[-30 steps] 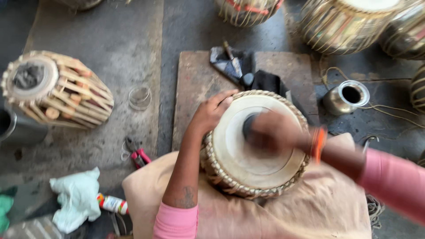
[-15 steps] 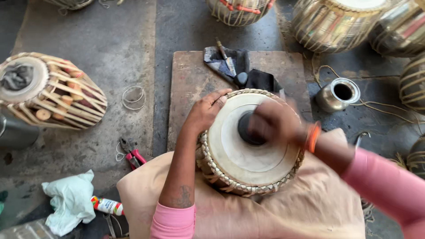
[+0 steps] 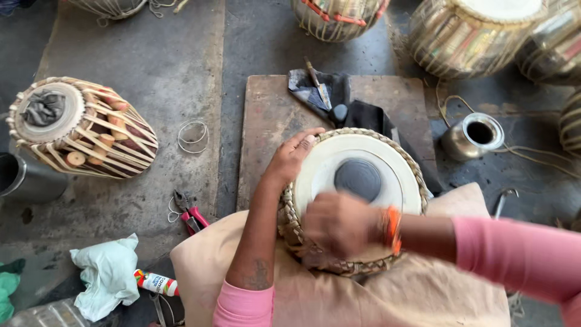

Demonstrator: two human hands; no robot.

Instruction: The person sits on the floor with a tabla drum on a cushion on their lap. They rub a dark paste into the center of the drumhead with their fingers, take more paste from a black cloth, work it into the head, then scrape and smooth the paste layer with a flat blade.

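Head view, looking down. A tabla drum [image 3: 357, 200] with a pale skin and a dark round central patch rested on a tan cloth [image 3: 417, 297] over the person's lap, its far rim overlapping the near edge of a wooden board [image 3: 272, 121] laid on the concrete floor [image 3: 139, 60]. The left hand [image 3: 292, 158] lay on the drum's left rim, fingers curled loosely over the braided edge, its grip steadying the drum. The right hand [image 3: 339, 223], motion-blurred, was over the near part of the skin; whether its grip was closed on anything could not be told. An orange wristband [image 3: 392, 227] circled the right wrist. On the board's far edge lay a dark cloth [image 3: 315, 91] with a small hammer [image 3: 321, 94]. A metal pot [image 3: 472, 136] stood just beside the board's right edge. On the floor to the left were a laced drum [image 3: 78, 130] lying on its side, a wire ring [image 3: 193, 136] and red-handled pliers [image 3: 190, 215].
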